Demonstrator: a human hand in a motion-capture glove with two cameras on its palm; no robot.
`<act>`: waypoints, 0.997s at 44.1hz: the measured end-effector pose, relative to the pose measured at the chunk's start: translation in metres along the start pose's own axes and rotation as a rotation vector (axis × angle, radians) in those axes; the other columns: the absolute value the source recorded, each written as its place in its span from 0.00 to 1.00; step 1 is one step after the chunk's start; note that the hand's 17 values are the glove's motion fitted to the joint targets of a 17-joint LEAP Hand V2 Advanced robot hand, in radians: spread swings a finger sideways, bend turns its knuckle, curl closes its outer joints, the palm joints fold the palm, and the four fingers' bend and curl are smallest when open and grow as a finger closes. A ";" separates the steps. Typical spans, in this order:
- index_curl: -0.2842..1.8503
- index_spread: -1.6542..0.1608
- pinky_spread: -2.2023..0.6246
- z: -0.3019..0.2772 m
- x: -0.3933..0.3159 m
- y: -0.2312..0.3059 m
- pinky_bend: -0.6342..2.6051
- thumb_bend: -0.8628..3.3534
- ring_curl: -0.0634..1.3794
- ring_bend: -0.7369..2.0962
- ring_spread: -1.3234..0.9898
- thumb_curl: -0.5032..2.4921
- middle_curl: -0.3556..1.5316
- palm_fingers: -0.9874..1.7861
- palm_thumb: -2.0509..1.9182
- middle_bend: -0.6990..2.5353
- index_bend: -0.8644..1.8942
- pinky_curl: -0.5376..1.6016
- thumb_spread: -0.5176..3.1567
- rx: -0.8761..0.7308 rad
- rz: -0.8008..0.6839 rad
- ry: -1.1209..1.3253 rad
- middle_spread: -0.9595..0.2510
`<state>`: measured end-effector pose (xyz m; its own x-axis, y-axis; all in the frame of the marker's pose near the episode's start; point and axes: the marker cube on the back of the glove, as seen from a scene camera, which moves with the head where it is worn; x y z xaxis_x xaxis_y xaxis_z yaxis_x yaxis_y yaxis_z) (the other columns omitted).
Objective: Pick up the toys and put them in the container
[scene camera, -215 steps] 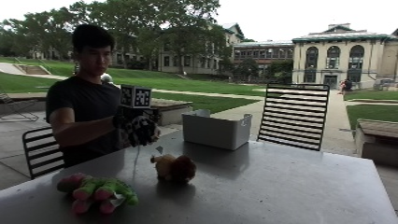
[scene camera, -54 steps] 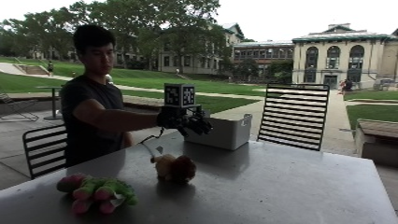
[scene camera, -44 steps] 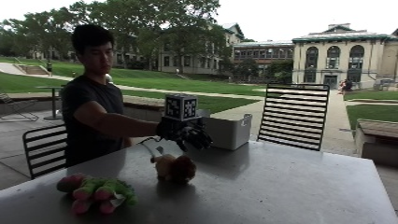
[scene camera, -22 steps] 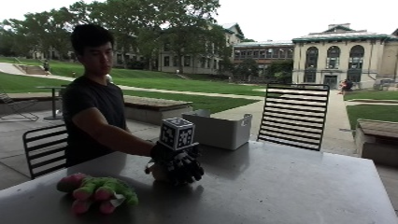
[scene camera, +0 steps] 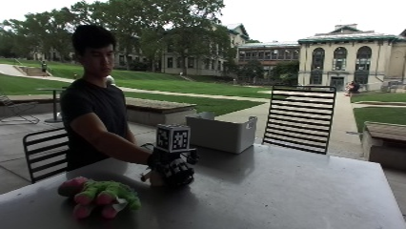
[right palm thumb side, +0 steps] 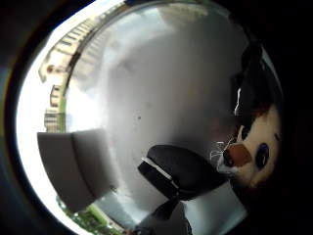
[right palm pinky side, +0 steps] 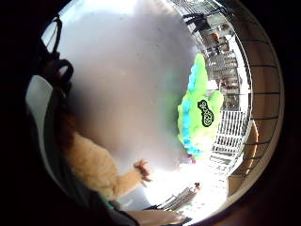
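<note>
My gloved right hand point(scene camera: 172, 171) is down on the table point(scene camera: 285, 191) and covers a brown plush toy, its fingers curled round it. The thumb side palm view shows the toy's face point(right palm thumb side: 254, 147) with an orange nose right beside my gloved thumb point(right palm thumb side: 181, 171). Its tan fur point(right palm pinky side: 94, 165) fills the edge of the little finger side palm view. A green and pink plush toy point(scene camera: 101, 195) lies near the table's front left corner, a hand's width from my hand; it shows as a green toy point(right palm pinky side: 200, 113). The pale container point(scene camera: 222, 133) stands behind my hand, apart from it.
A black slatted chair point(scene camera: 298, 119) stands at the table's far side, right of the container. Another black chair point(scene camera: 44, 152) is behind the person at the left. The container point(right palm thumb side: 73, 166) also shows in the thumb side palm view, across bare tabletop.
My hand has come down from chest height beside the container onto the brown plush toy on the table and closed round it. The green toy and container have not moved.
</note>
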<state>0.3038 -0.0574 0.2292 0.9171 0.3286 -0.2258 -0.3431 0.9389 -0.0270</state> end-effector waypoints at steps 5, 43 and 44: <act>0.49 0.88 0.60 0.001 -0.001 0.003 0.40 0.26 0.37 0.67 0.41 0.28 0.56 0.91 0.65 0.50 0.64 0.39 0.49 0.001 0.025 -0.031 0.61; 0.47 0.90 0.62 -0.155 -0.048 0.005 0.47 0.22 0.45 0.78 0.44 0.28 0.59 0.82 0.60 0.61 0.64 0.46 0.53 -0.083 0.035 -0.217 0.66; 0.47 0.90 0.62 -0.162 -0.053 0.006 0.47 0.22 0.45 0.78 0.44 0.28 0.59 0.82 0.59 0.61 0.64 0.46 0.53 -0.077 0.028 -0.215 0.66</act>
<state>0.2202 -0.0856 0.0834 0.9264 0.3762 -0.0148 -0.3757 0.9214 -0.0995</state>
